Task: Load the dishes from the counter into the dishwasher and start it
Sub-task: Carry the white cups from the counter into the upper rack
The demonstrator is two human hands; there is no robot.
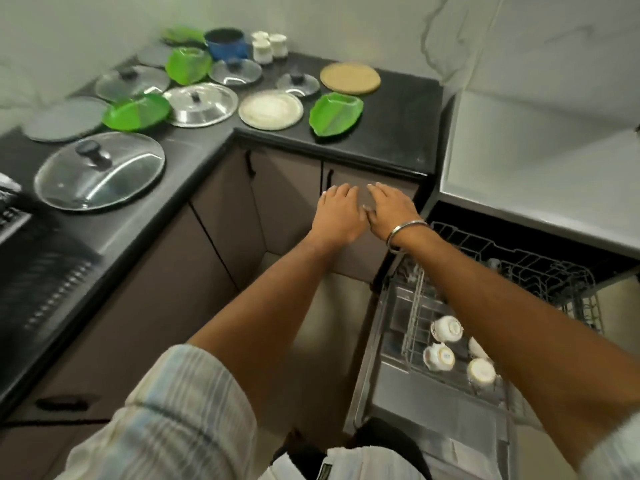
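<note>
My left hand (pixel 337 216) and my right hand (pixel 391 211) are stretched out side by side in the air, below the counter's front edge and before the cabinet doors. Both have straight fingers and hold nothing. On the black counter (pixel 398 126) lie a cream plate (pixel 270 109), a green leaf-shaped plate (pixel 335 113), a round tan board (pixel 349 77), a steel lid (pixel 201 103) and several glass lids, the largest (pixel 100 169) at the left. The dishwasher's lower rack (pixel 412 327) is pulled out at the right with several white cups (pixel 446 329) lying in it.
Further back stand a blue pot (pixel 227 43), white cups (pixel 268 45), two more green plates (pixel 188 64) and grey round plates (pixel 65 119). A dark stove top (pixel 38 271) fills the left. The white dishwasher top (pixel 540 168) sits right of the counter.
</note>
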